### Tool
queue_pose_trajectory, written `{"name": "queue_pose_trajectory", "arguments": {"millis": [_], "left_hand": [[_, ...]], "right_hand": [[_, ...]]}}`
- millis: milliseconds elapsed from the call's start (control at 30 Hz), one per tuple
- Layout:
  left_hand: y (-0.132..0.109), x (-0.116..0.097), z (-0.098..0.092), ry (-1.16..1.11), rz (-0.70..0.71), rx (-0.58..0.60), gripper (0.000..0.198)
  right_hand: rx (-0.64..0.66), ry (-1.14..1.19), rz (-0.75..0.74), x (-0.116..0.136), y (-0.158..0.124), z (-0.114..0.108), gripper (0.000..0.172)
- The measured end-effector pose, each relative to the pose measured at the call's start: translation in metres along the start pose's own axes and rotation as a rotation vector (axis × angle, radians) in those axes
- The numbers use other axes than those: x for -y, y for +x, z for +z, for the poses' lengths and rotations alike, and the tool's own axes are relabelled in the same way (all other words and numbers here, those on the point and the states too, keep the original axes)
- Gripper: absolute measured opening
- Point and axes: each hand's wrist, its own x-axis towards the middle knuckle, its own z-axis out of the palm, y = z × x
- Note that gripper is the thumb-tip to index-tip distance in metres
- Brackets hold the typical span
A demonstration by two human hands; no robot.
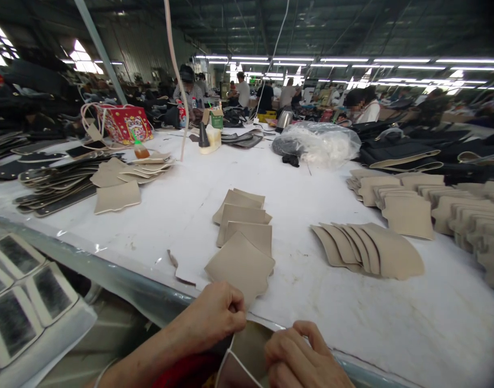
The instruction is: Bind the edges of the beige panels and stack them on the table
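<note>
Near the table's front edge, my left hand (221, 313) is closed in a pinch on the upper left of a beige leather piece (250, 340). My right hand (298, 357) has its fingers curled against the same piece on the other side. The piece looks bent or folded, with a pale edge along it; its lower part runs out of the picture. Just beyond my hands, several beige leather panels (241, 264) overlap in a loose row on the white tabletop (295, 199).
A fanned stack of beige pieces (392, 250) lies right, with more stacks (408, 213) behind. Dark pieces (61, 180) are piled left, near a red box (125, 124) and a glue bottle (140, 150). A plastic bag (323, 143) lies far back. People work beyond the table.
</note>
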Motion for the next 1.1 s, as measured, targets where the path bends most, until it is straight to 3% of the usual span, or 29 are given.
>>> {"name": "queue_pose_trajectory", "arguments": {"millis": [100,233,367,467,633,700,767,900,1000,1100], "left_hand": [[-0.003,-0.005,0.005,-0.169,0.085,0.073,0.017],[-0.017,0.007,0.007,-0.354,0.155,0.12,0.04],[-0.033,0.027,0.012,-0.452,0.187,0.129,0.035],[-0.036,0.027,0.012,-0.674,0.19,0.126,0.031],[-0.036,0.02,0.006,-0.962,0.061,0.372,0.032],[-0.037,0.026,0.011,-0.928,0.043,0.348,0.031],[-0.039,0.034,0.019,-0.796,0.058,0.24,0.033],[-0.042,0.033,0.026,-0.312,0.072,0.06,0.02],[-0.042,0.026,0.022,-0.058,0.121,0.042,0.02],[-0.041,0.025,0.021,0.027,0.136,0.065,0.024]], "right_hand": [[-0.026,0.039,0.051,-0.005,0.001,0.007,0.022],[0.126,0.191,0.188,-0.011,-0.002,0.012,0.021],[0.251,0.318,0.304,-0.011,0.001,0.003,0.027],[0.332,0.352,0.305,-0.011,0.016,-0.01,0.029],[0.464,0.281,0.289,-0.008,0.026,-0.02,0.039],[0.515,0.305,0.285,-0.004,0.015,-0.014,0.042],[0.549,0.333,0.325,0.0,0.003,-0.006,0.041],[0.554,0.283,0.331,0.006,-0.01,0.003,0.039],[0.489,0.137,0.24,0.005,-0.011,0.001,0.037],[0.487,0.004,0.18,0.005,-0.012,0.0,0.041]]}}
